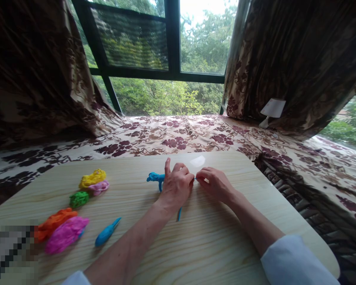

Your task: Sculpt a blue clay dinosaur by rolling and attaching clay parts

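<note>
A blue modelling clay figure [156, 177] lies near the middle of the table, partly covered by my left hand [178, 182]. That hand is closed over its right side, with one finger raised. Just to the right, my right hand [215, 184] pinches a thin blue clay strand [195, 179] that runs across the small gap between both hands. Below my left wrist lies a thin blue strip [179, 214]. A blue piece with a rounded body and a narrow pointed end [107, 232] rests left of my left forearm.
On the left of the wood-patterned table [225, 245] sit clay lumps: yellow [92, 179], pale pink [99, 187], green [79, 199], orange [55, 224] and bright pink [65, 234]. Behind is a flower-patterned cloth [178, 138], with a white lamp [273, 108] at right.
</note>
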Motion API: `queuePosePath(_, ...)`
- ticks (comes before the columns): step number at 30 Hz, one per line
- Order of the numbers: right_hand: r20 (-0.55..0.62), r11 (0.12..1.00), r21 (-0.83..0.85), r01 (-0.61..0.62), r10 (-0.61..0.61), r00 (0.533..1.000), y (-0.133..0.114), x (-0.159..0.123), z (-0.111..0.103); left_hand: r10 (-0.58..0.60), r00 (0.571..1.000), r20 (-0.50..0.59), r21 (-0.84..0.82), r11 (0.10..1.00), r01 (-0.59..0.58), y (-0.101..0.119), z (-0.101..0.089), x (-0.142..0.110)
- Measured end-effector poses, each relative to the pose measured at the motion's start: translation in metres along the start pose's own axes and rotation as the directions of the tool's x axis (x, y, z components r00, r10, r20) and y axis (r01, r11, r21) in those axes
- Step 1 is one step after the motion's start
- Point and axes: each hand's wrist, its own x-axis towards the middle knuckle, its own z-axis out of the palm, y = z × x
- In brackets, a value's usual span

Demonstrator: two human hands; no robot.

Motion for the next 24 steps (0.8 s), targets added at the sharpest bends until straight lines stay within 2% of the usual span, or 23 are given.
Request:
queuePosePath(10,-0.016,0.998,-0.015,-0.058,0.058,0.998,0.011,-0.003,-0.004,-0.02,1.0,-0.002,0.046,0.999,0.02,-0.004,-0.003,0.0)
queuePosePath(17,-0.011,0.998,0.003,-0.064,0.064,0.998,0.016,-0.004,-0.01,-0.03,0.999,0.045,0.068,0.997,0.027,-0.003,0.0,0.0)
queuePosePath(21,-0.034,0.996,0.008,-0.087,0.087,0.996,0.023,-0.005,-0.014,-0.029,0.998,0.061,0.064,0.998,0.025,-0.006,-0.018,0.001)
queuePosePath(24,-0.072,0.995,0.008,-0.101,0.101,0.992,0.025,-0.003,-0.017,-0.037,0.999,-0.006,0.062,0.997,0.038,-0.024,-0.042,0.0)
